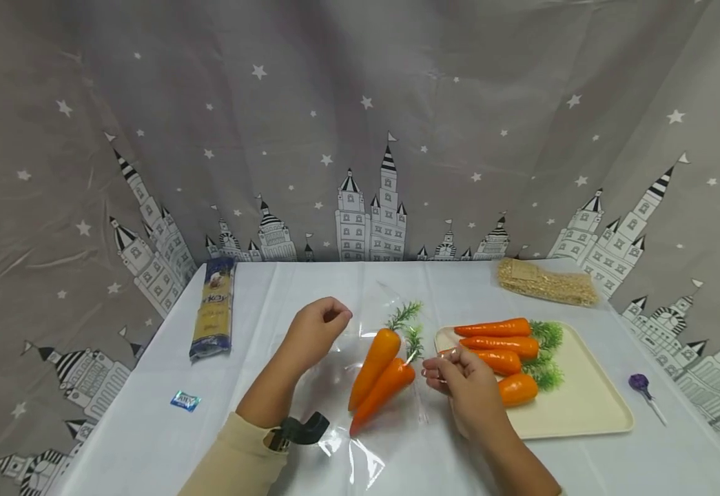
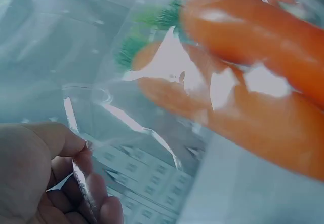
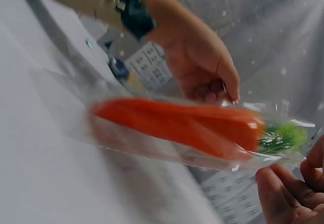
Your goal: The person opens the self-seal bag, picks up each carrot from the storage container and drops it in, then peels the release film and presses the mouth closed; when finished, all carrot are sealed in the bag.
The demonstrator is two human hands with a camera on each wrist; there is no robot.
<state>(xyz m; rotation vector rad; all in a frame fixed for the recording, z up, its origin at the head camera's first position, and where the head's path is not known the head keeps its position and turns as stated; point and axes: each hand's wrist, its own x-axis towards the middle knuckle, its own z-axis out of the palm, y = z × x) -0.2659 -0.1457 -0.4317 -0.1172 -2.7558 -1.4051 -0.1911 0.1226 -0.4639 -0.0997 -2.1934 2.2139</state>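
A clear plastic bag [image 1: 360,386] lies on the white table with two orange carrots [image 1: 379,375] inside, green tops pointing away. My left hand [image 1: 319,327] pinches the bag's rim on the left side; the left wrist view shows its fingers [image 2: 76,148] curled on the film beside the carrots [image 2: 253,82]. My right hand [image 1: 453,372] pinches the bag's rim on the right, by the carrot tops. In the right wrist view the bagged carrots [image 3: 177,125] lie between the left hand [image 3: 202,62] and the right fingertips [image 3: 283,188].
A cream tray [image 1: 583,406] right of the bag holds several more carrots [image 1: 502,351]. A pasta packet [image 1: 213,317] lies at the left, a small blue sachet [image 1: 184,401] near it, a beige packet [image 1: 546,282] at the back right, a purple lollipop [image 1: 641,386] at the right edge.
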